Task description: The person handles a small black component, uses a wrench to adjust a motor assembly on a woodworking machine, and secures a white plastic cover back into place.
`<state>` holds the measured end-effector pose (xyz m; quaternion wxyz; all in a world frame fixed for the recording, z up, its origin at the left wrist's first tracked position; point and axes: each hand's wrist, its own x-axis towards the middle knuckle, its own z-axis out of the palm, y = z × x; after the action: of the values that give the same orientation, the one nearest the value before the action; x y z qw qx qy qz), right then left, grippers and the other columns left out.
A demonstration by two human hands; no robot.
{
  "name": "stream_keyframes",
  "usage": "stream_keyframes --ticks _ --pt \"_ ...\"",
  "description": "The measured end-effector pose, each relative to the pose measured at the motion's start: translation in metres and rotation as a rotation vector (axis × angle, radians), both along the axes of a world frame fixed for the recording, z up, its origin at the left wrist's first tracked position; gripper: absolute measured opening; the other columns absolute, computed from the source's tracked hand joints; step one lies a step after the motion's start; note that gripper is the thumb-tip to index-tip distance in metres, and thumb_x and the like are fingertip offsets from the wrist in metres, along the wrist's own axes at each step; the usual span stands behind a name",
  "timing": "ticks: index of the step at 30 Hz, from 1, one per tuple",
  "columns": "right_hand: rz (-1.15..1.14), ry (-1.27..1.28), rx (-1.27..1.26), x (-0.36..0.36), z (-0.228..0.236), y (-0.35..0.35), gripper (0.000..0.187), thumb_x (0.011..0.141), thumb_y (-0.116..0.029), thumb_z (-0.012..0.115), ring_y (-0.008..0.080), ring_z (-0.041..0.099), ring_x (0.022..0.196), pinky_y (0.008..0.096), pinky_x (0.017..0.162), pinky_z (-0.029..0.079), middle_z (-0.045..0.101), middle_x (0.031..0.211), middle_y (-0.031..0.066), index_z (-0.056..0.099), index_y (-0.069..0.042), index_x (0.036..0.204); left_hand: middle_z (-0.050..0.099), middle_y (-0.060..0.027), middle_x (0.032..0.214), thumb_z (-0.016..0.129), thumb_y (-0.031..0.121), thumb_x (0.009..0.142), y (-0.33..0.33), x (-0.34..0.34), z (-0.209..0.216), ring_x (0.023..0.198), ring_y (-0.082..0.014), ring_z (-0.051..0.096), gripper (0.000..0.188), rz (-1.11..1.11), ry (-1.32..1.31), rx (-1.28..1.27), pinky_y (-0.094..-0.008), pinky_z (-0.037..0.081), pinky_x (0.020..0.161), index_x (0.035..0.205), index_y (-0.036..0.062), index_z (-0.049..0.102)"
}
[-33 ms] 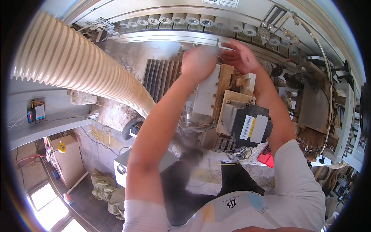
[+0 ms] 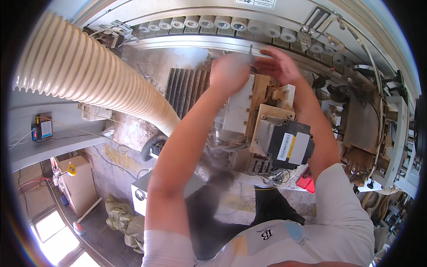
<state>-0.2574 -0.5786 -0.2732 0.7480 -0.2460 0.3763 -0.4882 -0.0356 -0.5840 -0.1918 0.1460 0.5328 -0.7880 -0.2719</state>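
Note:
Both my arms reach over a dusty machine unit with a black motor [image 2: 290,144] and a pale block [image 2: 239,109]. At the far end of the unit, my left hand [image 2: 230,74] is closed, partly veiled by a hazy blur. A thin dark pointed piece [image 2: 251,52] sticks up at its fingers; its kind and lower part are hidden. Just right of it, my right hand [image 2: 281,66] has its fingers stretched toward the left hand and somewhat apart. I see nothing held in the right hand.
A wide ribbed hose [image 2: 102,71] slopes in from the upper left toward a dark ribbed panel [image 2: 187,91]. A row of rollers [image 2: 207,21] runs along the back. Machine parts [image 2: 362,120] stand at the right; a red object [image 2: 306,180] lies near the motor.
My right hand has shifted slightly, its fingers dipping a little lower beside the left hand. The left hand stays almost in place.

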Motion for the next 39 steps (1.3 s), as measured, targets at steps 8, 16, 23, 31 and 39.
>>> stream_keyframes --ticks 8,16,23,31,39 --pt "0.118 -0.026 -0.088 -0.004 -0.006 0.001 0.057 0.099 -0.049 0.061 0.0272 0.066 0.118 0.0408 0.105 0.048 0.071 0.123 0.018 0.055 -0.007 0.138 0.073 -0.0086 0.116 0.053 0.022 0.088 -0.004 -0.003 -0.011 0.112 -0.0313 0.066 0.033 -0.022 -0.053 -0.049 -0.0428 0.05 0.102 0.107 0.0125 0.079" --pt "-0.055 0.059 0.088 -0.033 -0.042 0.0 0.056 0.1 -0.047 0.06 0.0256 0.068 0.112 0.0377 0.101 0.051 0.073 0.121 0.014 0.055 -0.005 0.137 0.073 -0.0087 0.116 0.053 0.022 0.088 -0.004 -0.011 0.001 0.113 -0.0312 0.064 0.034 -0.05 -0.026 -0.046 -0.0422 0.049 0.103 0.106 0.0129 0.079" --pt "-0.145 0.066 -0.028 -0.004 0.021 0.005 0.047 0.104 -0.036 0.055 0.0246 0.068 0.116 0.0363 0.102 0.049 0.07 0.128 0.0169 0.056 -0.003 0.137 0.072 -0.0074 0.118 0.053 0.023 0.088 0.0 0.001 -0.009 0.114 -0.0311 0.063 0.034 -0.01 -0.121 -0.13 -0.0438 0.048 0.104 0.107 0.0152 0.079" --pt "0.054 0.148 0.176 0.014 -0.009 -0.011 0.052 0.102 -0.046 0.056 0.0236 0.07 0.104 0.0384 0.097 0.053 0.07 0.127 0.0135 0.057 -0.008 0.137 0.071 -0.008 0.118 0.052 0.021 0.089 0.004 -0.021 -0.006 0.11 -0.0316 0.065 0.034 -0.056 -0.067 -0.084 -0.0437 0.05 0.1 0.107 0.0132 0.079" --pt "0.012 0.167 -0.061 -0.006 0.001 0.016 0.059 0.102 -0.048 0.056 0.0225 0.065 0.119 0.0365 0.102 0.048 0.072 0.124 0.0112 0.05 -0.009 0.145 0.07 -0.0101 0.121 0.051 0.019 0.089 0.003 -0.005 0.006 0.11 -0.0333 0.066 0.035 -0.072 -0.043 -0.039 -0.0433 0.052 0.098 0.11 0.0112 0.078"
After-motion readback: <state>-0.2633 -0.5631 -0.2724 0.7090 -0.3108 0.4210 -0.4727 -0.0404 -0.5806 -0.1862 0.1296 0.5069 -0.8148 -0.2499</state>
